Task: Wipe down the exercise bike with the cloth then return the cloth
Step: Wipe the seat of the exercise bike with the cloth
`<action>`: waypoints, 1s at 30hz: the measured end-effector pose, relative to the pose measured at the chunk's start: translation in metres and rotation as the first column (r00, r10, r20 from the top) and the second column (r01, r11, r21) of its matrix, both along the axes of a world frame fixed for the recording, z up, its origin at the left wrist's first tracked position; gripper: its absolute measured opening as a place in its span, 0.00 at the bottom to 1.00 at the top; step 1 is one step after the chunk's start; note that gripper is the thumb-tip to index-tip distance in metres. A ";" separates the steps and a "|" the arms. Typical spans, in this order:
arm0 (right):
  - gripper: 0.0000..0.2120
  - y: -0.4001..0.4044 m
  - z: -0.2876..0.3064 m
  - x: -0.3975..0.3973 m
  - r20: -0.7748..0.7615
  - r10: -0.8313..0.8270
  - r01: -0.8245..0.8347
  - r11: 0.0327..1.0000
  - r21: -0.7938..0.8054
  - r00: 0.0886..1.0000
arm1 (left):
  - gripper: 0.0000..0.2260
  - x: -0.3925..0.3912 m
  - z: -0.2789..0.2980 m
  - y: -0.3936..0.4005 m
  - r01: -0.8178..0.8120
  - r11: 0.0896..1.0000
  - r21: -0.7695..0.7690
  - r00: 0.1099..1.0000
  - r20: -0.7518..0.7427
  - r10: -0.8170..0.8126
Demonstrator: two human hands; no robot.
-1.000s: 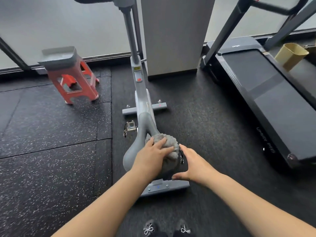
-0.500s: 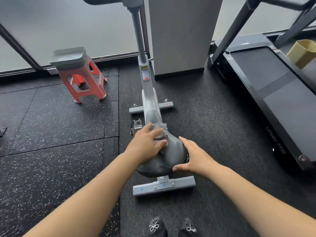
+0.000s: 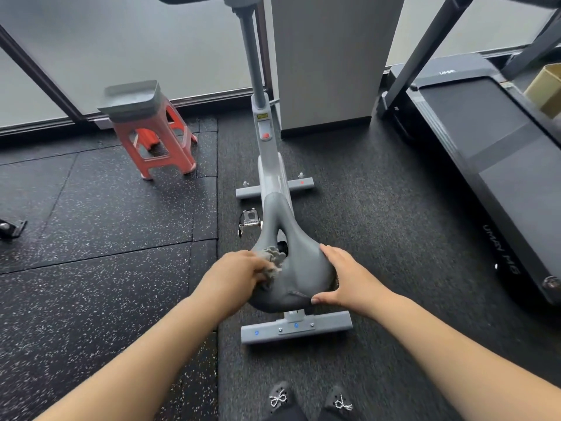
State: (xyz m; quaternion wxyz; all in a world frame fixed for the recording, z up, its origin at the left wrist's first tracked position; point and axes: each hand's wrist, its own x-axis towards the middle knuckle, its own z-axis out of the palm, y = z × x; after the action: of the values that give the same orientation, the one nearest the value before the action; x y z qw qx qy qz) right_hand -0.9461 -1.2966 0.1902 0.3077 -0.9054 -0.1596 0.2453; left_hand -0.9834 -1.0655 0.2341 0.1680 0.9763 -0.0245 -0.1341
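The left hand (image 3: 239, 273), closed around the grey cloth (image 3: 274, 260), has slid from the saddle's (image 3: 299, 268) top to its left edge. The right hand (image 3: 349, 281), open, steadies the right edge. Saddle wiping seems nearly finished.

Soft diffuse daylight from frosted windows (image 3: 121, 50); faint shadows; wide-angle bending at edges; slight motion blur.
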 end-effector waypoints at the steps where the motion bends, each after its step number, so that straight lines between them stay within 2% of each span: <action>1: 0.55 -0.001 0.000 0.000 0.001 -0.002 0.002 1.000 0.002 1.000 | 0.11 0.001 0.007 0.002 -0.096 0.992 -0.080 0.995 0.025 0.098; 3: 0.55 -0.001 0.001 0.001 0.007 -0.009 0.009 1.000 0.007 1.000 | 0.11 0.016 0.014 0.000 -0.247 0.943 -0.223 0.948 0.146 0.283; 5: 0.55 -0.001 0.000 0.002 0.011 -0.012 0.011 1.000 0.017 1.000 | 0.14 0.044 0.012 -0.007 -0.283 0.919 -0.272 0.914 0.212 0.345; 7: 0.55 0.000 -0.001 0.002 0.014 -0.003 0.002 1.000 0.024 1.000 | 0.19 0.076 0.000 -0.019 -0.243 0.933 -0.266 0.947 0.143 0.287; 10: 0.54 0.000 -0.005 0.001 0.027 0.002 -0.003 0.999 0.032 1.000 | 0.22 0.098 -0.026 -0.034 -0.157 0.982 -0.105 0.988 -0.022 0.156; 12: 0.54 0.000 -0.007 0.002 0.040 0.008 -0.010 1.000 0.028 0.999 | 0.24 0.096 -0.034 -0.032 -0.129 0.992 -0.019 0.992 -0.003 0.129; 16: 0.54 0.000 -0.008 0.002 0.026 0.000 -0.001 0.999 0.034 1.000 | 0.26 0.073 -0.028 -0.015 -0.070 0.997 0.028 0.995 0.072 0.068; 20: 0.53 0.000 -0.004 0.000 0.036 0.004 -0.006 0.999 0.038 0.999 | 0.25 0.030 -0.022 -0.012 0.005 0.992 0.126 1.000 0.002 -0.006; 24: 0.52 0.001 -0.003 -0.001 0.037 -0.004 0.003 1.000 0.031 0.999 | 0.26 -0.003 -0.008 -0.016 0.171 0.943 0.286 0.984 -0.096 -0.149; 26: 0.52 0.001 -0.002 -0.002 0.035 -0.004 0.003 1.000 0.030 0.999 | 0.24 -0.011 -0.004 -0.015 0.186 0.946 0.265 0.982 -0.079 -0.171; 28: 0.52 0.001 -0.001 -0.001 0.037 0.001 -0.002 1.000 0.026 0.999 | 0.19 -0.006 -0.005 -0.015 0.099 0.978 0.181 0.994 0.022 -0.105; 30: 0.52 0.001 -0.001 -0.001 0.040 0.001 -0.002 1.000 0.026 0.999 | 0.23 0.008 -0.011 -0.021 -0.010 0.994 0.107 1.000 -0.003 0.011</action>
State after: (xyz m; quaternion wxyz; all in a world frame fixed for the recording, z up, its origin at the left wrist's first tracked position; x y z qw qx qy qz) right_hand -0.9468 -1.2952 0.1892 0.3162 -0.9059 -0.1694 0.2252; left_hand -0.9755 -1.0865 0.2229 0.1161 0.9838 -0.0119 -0.1360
